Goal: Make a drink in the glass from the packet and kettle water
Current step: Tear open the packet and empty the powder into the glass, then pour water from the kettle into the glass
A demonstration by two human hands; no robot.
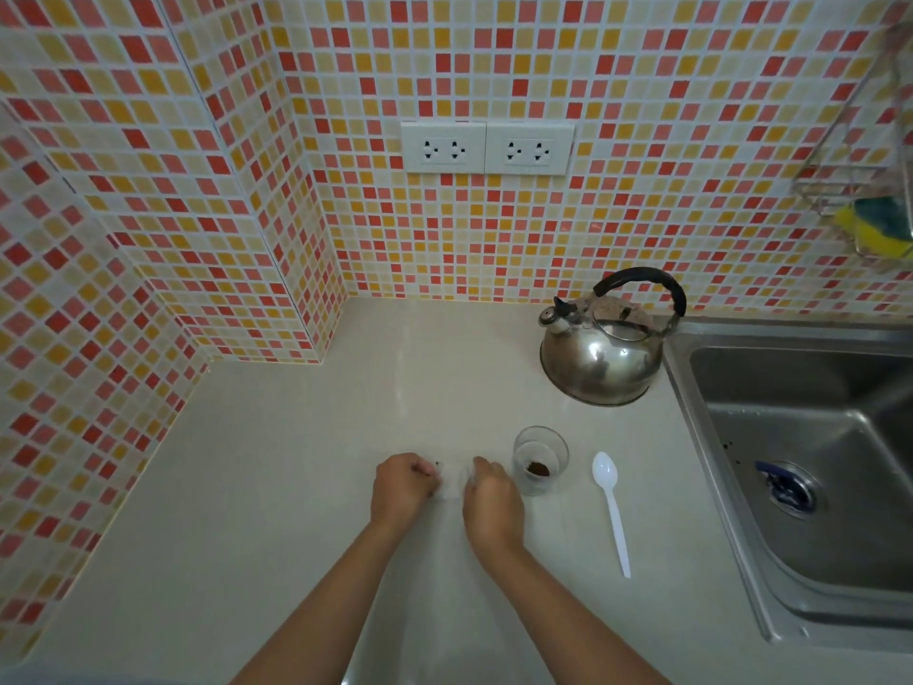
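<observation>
1. While both hands work low over the table [276, 487], the left hand [402, 489] and right hand [491, 506] pinch opposite ends of a small clear packet [453, 482]; fingers curled tight on its edges, thumbs on top. Packet is see-through and blurred, so I can't tell whether it is empty or how far it is torn.
2. Held between the two hands like that, it looks like tearing or folding the packet, just beside the glass so the contents have a short way to go.
3. Glass [540, 459] stands upright just right of the right hand, toward the table's sink-side edge. Brown powder [538, 469] already sits in the bottom, no water visible, so the packet step looks mostly done and the pour not yet.
4. Steel whistling kettle [600, 355] sits behind the glass, near the back wall and the sink edge, handle up and free, spout toward the left. Nothing stands between kettle and glass.
5. White plastic spoon [611, 506] lies flat right of the glass, bowl end away from the person, handle toward the front edge, ready for stirring.
6. Sink [810, 452] takes the right side, with a drain strainer in it. Double wall socket [486, 148] above, nothing plugged in. Wire rack with a sponge [874, 229] at upper right, clear of the work.
7. Risk: right wrist is close to the glass, so a sideways move could knock it.
</observation>
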